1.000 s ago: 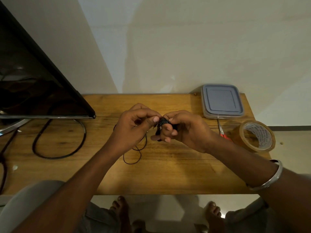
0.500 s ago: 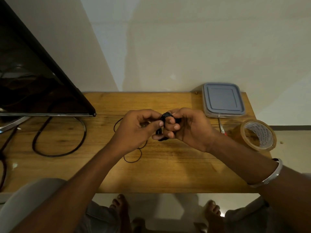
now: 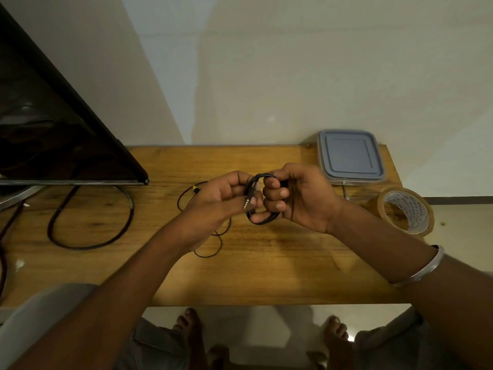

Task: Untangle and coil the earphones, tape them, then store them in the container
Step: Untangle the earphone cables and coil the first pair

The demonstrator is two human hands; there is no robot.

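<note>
Seemingly, earphones (image 3: 262, 221) looped round R grip (image 3: 302, 200)

We have one view only: head-worn wide-angle, looking forward and down onto the bench (image 3: 266, 263) from close above, wall (image 3: 293, 76) behind, floor (image 3: 293, 329) under its near edge.

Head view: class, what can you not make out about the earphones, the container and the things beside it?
All in the head view:
1. Earphones: the coil's turns cannot be counted; fingers of the left hand and right hand cover it.
2. Container: the lid is on, so its contents are hidden.
3. Thin metal item beside it: mostly behind the right hand, so it cannot be identified.
4. Tape roll: print too small to read.
</note>
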